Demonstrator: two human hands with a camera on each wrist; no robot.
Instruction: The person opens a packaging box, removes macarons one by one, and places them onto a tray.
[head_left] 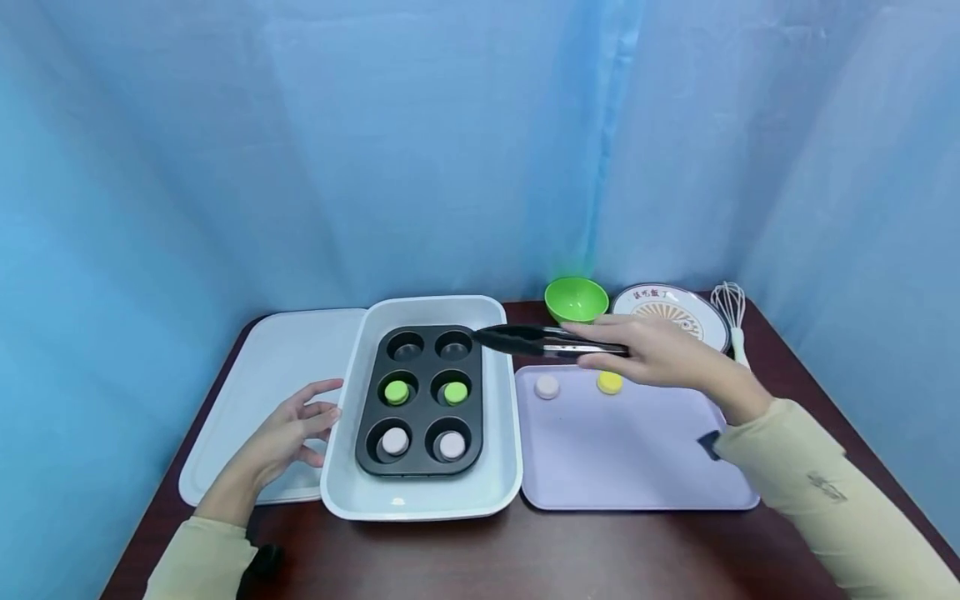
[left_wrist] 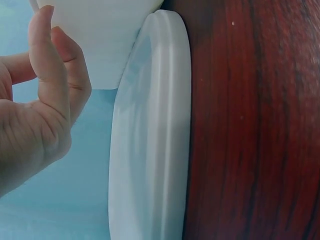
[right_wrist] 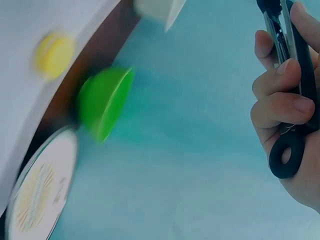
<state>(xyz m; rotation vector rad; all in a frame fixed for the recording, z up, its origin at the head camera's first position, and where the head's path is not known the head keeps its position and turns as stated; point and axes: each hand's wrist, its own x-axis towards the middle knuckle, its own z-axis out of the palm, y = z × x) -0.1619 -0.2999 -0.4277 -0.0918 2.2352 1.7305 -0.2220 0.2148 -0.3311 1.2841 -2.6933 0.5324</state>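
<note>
My right hand grips black-and-silver tongs by the handle. The tongs point left, their tips close together over the muffin tin's upper right corner. Nothing shows between the tips. A dark muffin tin lies inside a white basin. Its middle cups hold green macarons, one in each, and its front cups hold pale pink ones. Both back cups are bare. My left hand is at the basin's left side, fingers loosely bent, fingertips at the rim and outer wall.
On the right, a lilac tray carries a pale macaron and a yellow one. Behind it stand a green bowl, a patterned plate and a whisk. A white tray lies left, partly under the basin.
</note>
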